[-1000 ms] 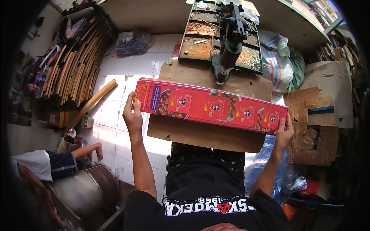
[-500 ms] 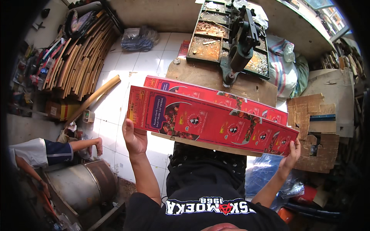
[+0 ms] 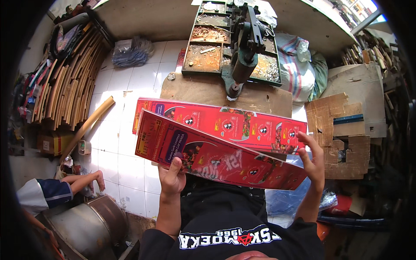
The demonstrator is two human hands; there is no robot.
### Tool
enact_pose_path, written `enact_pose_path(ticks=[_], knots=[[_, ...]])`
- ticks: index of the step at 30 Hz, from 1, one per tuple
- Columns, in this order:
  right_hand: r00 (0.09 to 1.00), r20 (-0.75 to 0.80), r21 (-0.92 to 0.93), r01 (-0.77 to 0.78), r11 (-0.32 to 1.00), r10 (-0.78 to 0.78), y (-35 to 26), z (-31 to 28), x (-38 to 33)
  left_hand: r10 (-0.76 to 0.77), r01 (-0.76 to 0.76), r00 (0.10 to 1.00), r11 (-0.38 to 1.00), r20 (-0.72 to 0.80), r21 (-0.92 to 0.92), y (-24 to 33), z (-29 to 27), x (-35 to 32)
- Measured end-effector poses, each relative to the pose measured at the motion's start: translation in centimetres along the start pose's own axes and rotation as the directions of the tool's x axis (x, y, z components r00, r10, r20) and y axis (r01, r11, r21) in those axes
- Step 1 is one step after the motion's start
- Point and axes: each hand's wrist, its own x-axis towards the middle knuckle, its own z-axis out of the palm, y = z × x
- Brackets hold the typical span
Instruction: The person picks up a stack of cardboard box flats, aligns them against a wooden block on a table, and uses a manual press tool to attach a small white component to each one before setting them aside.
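Two bare hands and two long red printed panels. The left hand point(image 3: 172, 175) grips the front panel point(image 3: 220, 157), thumb on its face near the lower edge, fingers beneath. The right hand point(image 3: 313, 162) is spread wide at the panels' right ends, thumb and fingers apart; whether it touches either cannot be told. The front panel slants, right end lower, its upper edge overlapping the rear panel point(image 3: 260, 125), which lies on one brown board point(image 3: 190, 89); whether the rear panel is a single sheet or a stack is unclear. Both carry food pictures, round white emblems and, near the left end, a purple label; the front one also shows gold lettering. The front panel's lower edge overhangs the lap, before a black shirt point(image 3: 208, 223) with white lettering. A strip of board separates the rear panel from one dark press point(image 3: 245, 65), standing before one compartmented tray point(image 3: 201, 63). White tiled floor point(image 3: 119, 169) extends leftward; cut cardboard point(image 3: 320, 130) stands just right.
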Motion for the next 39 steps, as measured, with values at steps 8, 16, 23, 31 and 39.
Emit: enact_pose_path(ticks=[8, 16, 23, 31, 39], knots=[[0.251, 0.963, 0.210, -0.465, 0.860, -0.099, -1.3, 5.4, 0.0, 0.071, 0.117, 0.784, 0.959, 0.617, -0.258, -2.2, -2.4, 2.8], [0.671, 0.736, 0.380, -0.521, 0.764, 0.092, -2.2, 5.5, -0.8, 0.017, 0.004, 0.967, 0.997, 0.253, -0.083, -1.2, 1.0, 2.8], [0.795, 0.604, 0.045, -0.101, 0.994, 0.053, -3.9, 4.1, 2.7, -0.250, 0.250, 0.968, 0.960, -0.019, 0.123, -0.9, 2.0, 2.5], [0.965, 0.021, -0.403, 0.248, 0.881, -0.262, 3.1, 1.8, 20.5, -0.244, 0.259, 0.965, 0.948, -0.101, 0.186, -2.1, 3.7, 5.3], [0.985, 0.147, -0.630, 0.164, 0.759, -0.091, 6.4, 3.9, 27.1, -0.292, 0.313, 0.943, 0.941, -0.158, 0.127, -3.2, 2.9, 5.8]])
